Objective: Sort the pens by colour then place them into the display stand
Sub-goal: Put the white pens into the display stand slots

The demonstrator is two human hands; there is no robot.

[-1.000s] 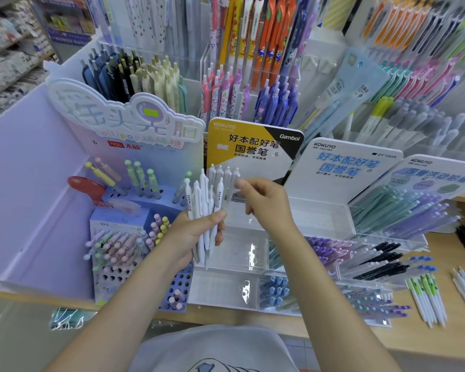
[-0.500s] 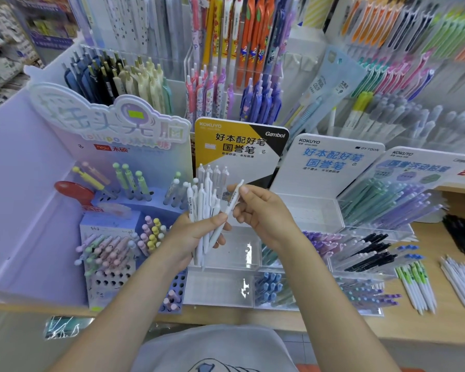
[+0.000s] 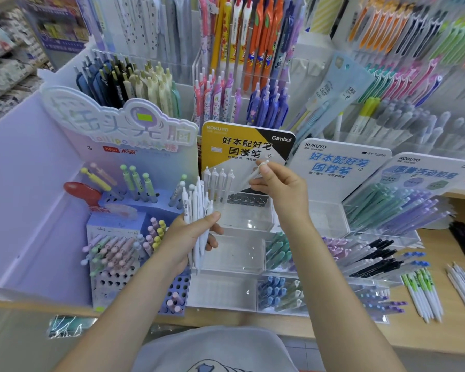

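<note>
My left hand (image 3: 191, 237) grips a bundle of several white pens (image 3: 196, 210), held upright in front of the clear display stand (image 3: 242, 253). My right hand (image 3: 279, 189) pinches a single white pen (image 3: 254, 174), tilted, just above the stand's top tier. Several white pens (image 3: 218, 181) stand in the holes of that tier, left of the perforated strip (image 3: 249, 198). Lower compartments of the stand hold teal pens (image 3: 278, 251) and blue pens (image 3: 271, 291).
A lilac holder (image 3: 113, 259) with pastel pens stands at the left. Black pens (image 3: 376, 256) and purple pens lie in trays at the right. Loose white-and-green pens (image 3: 422, 294) lie on the wooden counter. Racks of hanging pens fill the back.
My right hand has drawn one white pen out of the bundle and lifted it up and to the right, toward the stand's top tier. The left hand stays put.
</note>
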